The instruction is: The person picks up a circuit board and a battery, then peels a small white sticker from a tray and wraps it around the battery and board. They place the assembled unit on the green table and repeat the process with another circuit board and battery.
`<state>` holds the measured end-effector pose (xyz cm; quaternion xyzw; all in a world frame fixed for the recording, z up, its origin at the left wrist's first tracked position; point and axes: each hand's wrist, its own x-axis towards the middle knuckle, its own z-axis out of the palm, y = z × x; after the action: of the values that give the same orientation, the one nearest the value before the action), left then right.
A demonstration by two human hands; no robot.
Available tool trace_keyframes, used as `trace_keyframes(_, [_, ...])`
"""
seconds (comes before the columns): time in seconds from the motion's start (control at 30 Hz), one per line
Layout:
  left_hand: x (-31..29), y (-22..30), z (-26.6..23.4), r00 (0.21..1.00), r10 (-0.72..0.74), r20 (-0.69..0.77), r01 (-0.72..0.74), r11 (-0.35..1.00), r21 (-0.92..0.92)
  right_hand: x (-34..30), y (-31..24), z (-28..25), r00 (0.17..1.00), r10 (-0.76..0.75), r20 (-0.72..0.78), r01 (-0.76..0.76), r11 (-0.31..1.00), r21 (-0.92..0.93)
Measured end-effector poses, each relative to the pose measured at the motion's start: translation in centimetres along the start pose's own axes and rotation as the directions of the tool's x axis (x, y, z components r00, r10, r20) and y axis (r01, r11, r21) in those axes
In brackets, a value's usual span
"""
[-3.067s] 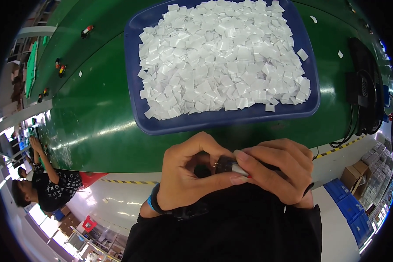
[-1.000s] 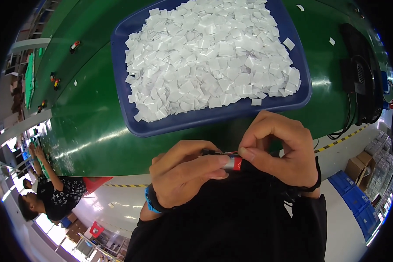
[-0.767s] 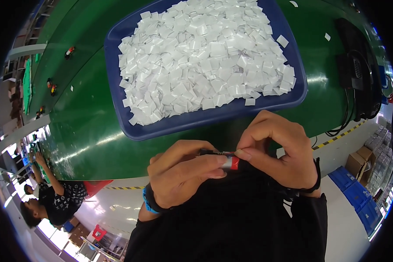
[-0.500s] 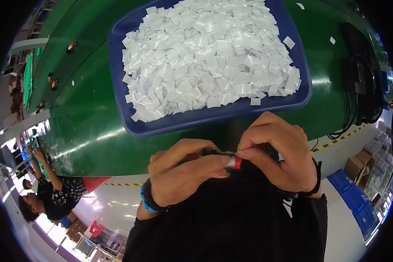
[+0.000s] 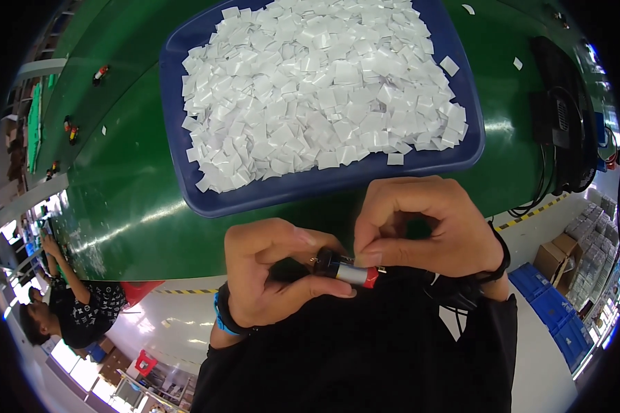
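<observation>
Between my hands is a small motor-like cylinder [image 5: 352, 273] with a black end, a silver body and a red end with small metal tabs. My left hand [image 5: 275, 272] holds it by the black and silver part, the thumb below and the fingers above. At its upper side, near the red end, my right hand [image 5: 430, 227] pinches with thumb and forefinger; whatever lies between those fingertips is hidden. Just beyond both hands stands a blue tray [image 5: 337, 180] heaped with small white square pieces [image 5: 310, 96].
The tray rests on a green table [image 5: 131, 213]. Several small red, yellow and black parts [image 5: 72, 134] lie at the left. Black equipment with cables [image 5: 561, 131] stands at the right, blue crates [image 5: 551, 313] on the floor. Another person [image 5: 83, 303] works at the far left.
The cylinder shows more fully, as my left fingers have shifted and spread around it. My right hand has moved slightly left, still pinching. The whole view has shifted a little.
</observation>
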<state>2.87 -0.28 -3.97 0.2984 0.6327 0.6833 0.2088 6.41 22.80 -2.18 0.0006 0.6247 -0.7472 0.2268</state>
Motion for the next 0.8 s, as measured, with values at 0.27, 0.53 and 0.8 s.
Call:
trace_keyframes(0.27, [0.43, 0.12, -0.42, 0.996, 0.005, 0.085, -0.007, 1.0, 0.025, 0.02, -0.31, -0.33, 0.997, 0.071, 0.023, -0.073, 0.991, 0.112])
trace_keyframes(0.53, [0.12, -0.06, -0.35, 0.998, 0.002, 0.07, -0.005, 0.999, 0.044, 0.36, 0.19, -0.47, 0.988, 0.12, 0.1, -0.135, 0.977, 0.164])
trace_keyframes(0.8, [0.0, -0.14, -0.55, 1.0, 0.004, 0.022, -0.006, 0.996, 0.088, 0.52, 0.01, 0.29, 0.997, 0.067, 0.049, -0.068, 0.997, 0.034])
